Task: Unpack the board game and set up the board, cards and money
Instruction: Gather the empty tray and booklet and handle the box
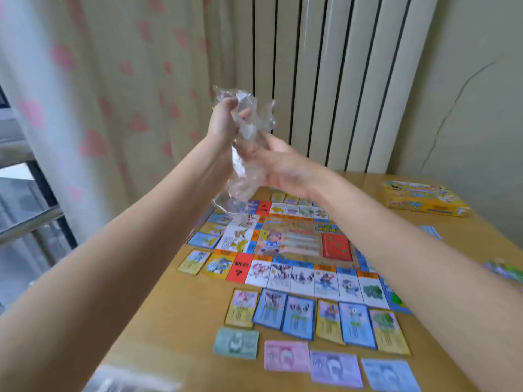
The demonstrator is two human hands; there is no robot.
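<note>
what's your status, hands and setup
Left hand and right hand crumpling clear plastic wrap above table. Board, cards, money laid out. Nothing obstructing.

Both arms were stretched out and lifted high in front of the person. The left hand [223, 123] was the higher one. Its fingers [226, 104] were curled tight around crumpled clear plastic [249, 131]. The right hand [283, 162] was just below it and very close. Its palm faced left and its fingers were bent on the plastic too. Both forearms were bare and sloped up to meet in the middle.
</note>
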